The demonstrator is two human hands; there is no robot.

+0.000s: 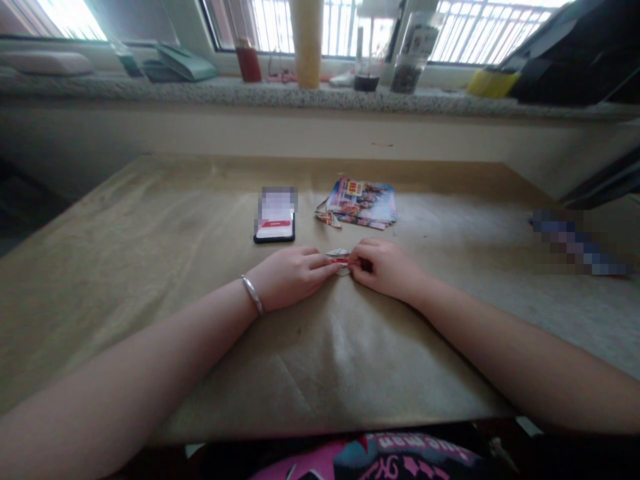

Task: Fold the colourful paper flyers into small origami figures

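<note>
My left hand [290, 275], with a silver bangle on its wrist, and my right hand [385, 267] meet on the brown paper table cover [150, 267]. Both pinch a small folded piece of printed paper [339, 255] between their fingertips, pressed down against the cover. Just beyond lies a black phone [275, 223] with its screen lit, and to its right a stack of colourful printed leaflets [364, 202] with a small folded paper piece [329, 218] at its left edge.
A stone windowsill [200, 93] runs along the back with a red cup [249, 63], a tall yellow cylinder [307, 43], jars [407, 67] and a green pouch [185, 63]. A blurred object [580, 243] lies at the right of the table.
</note>
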